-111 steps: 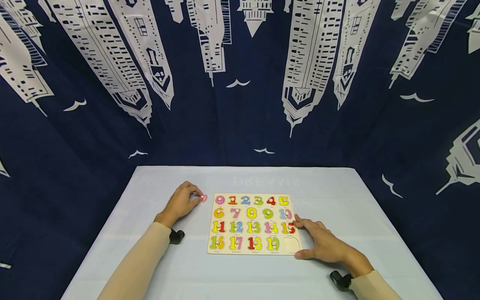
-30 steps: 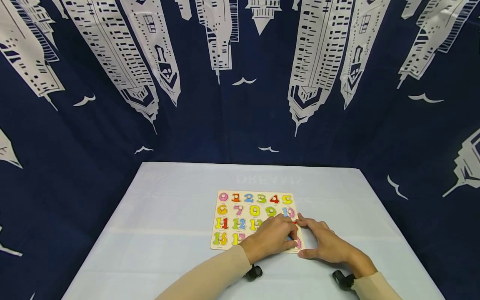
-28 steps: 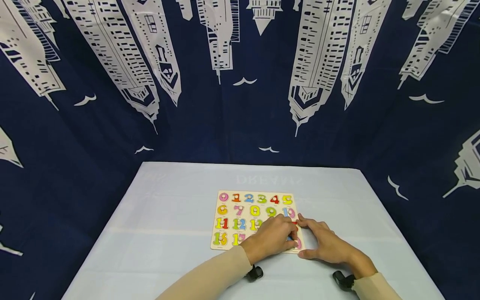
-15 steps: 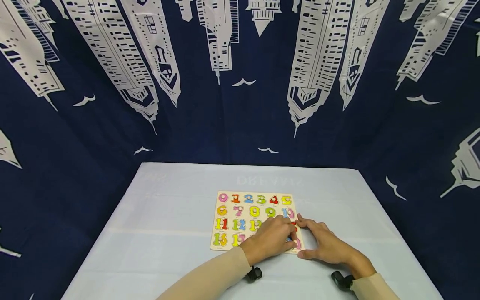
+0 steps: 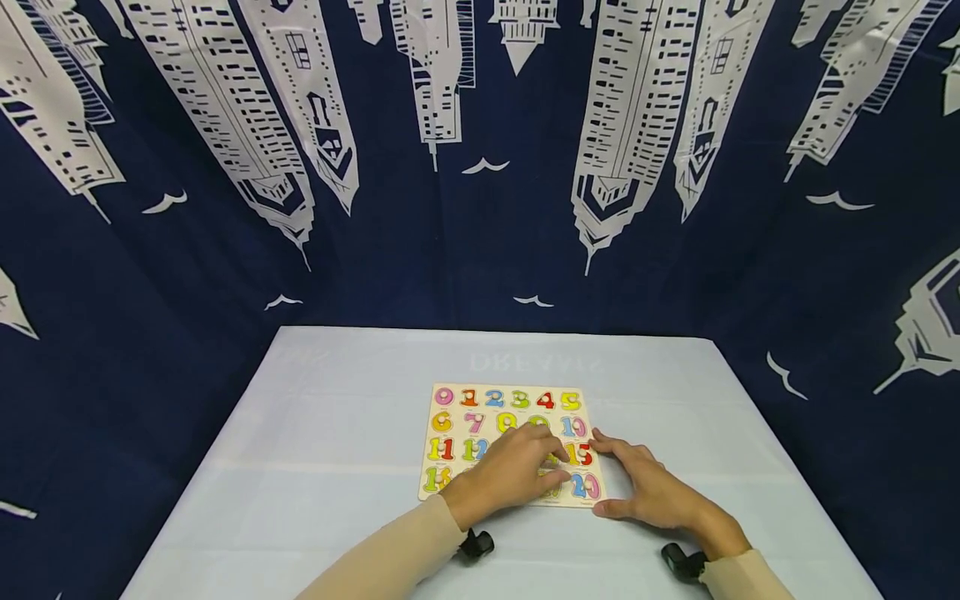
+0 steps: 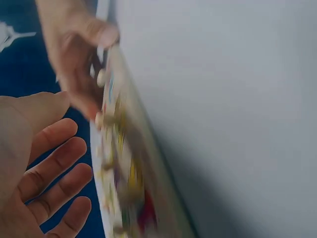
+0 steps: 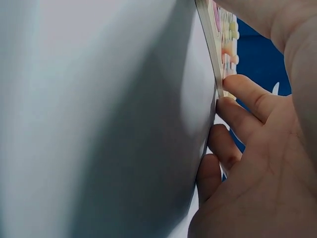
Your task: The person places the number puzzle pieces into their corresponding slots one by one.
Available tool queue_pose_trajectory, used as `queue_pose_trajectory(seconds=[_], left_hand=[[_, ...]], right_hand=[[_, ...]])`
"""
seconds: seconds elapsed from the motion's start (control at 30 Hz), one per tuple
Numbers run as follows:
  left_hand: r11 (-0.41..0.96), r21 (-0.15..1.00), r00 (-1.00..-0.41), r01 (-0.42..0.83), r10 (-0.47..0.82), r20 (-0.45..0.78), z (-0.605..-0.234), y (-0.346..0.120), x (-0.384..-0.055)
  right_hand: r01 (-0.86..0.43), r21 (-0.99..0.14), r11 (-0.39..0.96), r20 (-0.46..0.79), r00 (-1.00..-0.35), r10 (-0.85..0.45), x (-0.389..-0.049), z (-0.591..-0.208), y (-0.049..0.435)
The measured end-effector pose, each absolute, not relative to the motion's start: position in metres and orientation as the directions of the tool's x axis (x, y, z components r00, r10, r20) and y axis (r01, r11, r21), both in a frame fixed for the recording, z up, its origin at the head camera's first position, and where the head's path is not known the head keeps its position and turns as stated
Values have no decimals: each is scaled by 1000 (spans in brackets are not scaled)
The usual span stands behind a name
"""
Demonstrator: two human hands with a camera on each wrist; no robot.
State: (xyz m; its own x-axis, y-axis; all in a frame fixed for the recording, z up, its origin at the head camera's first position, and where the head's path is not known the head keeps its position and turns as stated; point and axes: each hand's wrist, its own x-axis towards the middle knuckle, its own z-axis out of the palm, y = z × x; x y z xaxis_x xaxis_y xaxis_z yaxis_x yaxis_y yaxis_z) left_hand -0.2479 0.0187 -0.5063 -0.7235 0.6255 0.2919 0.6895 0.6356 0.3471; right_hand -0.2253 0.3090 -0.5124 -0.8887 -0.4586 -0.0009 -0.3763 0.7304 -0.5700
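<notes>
A wooden number puzzle board lies flat on the white table, with coloured, knobbed number pieces in its slots. At its lower right corner the blue and pink 20 piece sits in its slot. My left hand hovers over the lower middle of the board, hiding several pieces, with fingers spread and nothing between them. In the left wrist view its fingers are loosely bent and apart from the board. My right hand rests at the board's right edge, fingertips and thumb touching the side near the 15 and the 20.
The white table extends around the board. A dark blue cloth with white building prints hangs behind it. Black wrist cameras are strapped under both sleeves.
The left hand first held a pink piece left of the board, then brought it to the lower right slot. Now it has let go and moved left. The right hand has stayed at the edge.
</notes>
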Motion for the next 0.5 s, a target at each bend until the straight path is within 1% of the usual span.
queue_pose_trajectory(seconds=[0.1, 0.3, 0.37, 0.5], left_hand=[[652, 383, -756, 654, 580, 303, -503, -5, -250], [707, 429, -827, 562, 466, 315, -497, -62, -251], [729, 437, -849, 527, 421, 320, -494, -82, -251], [792, 416, -888, 448, 339, 311, -489, -123, -249]], right_hand=[[-382, -556, 738, 7, -890, -455, -223, -512, 309], [-334, -541, 772, -19, -913, -409, -223, -510, 308], [-352, -517, 780, 16, -915, -403, -223, -509, 308], [-404, -452, 796, 127, -912, -390, -224, -505, 309]])
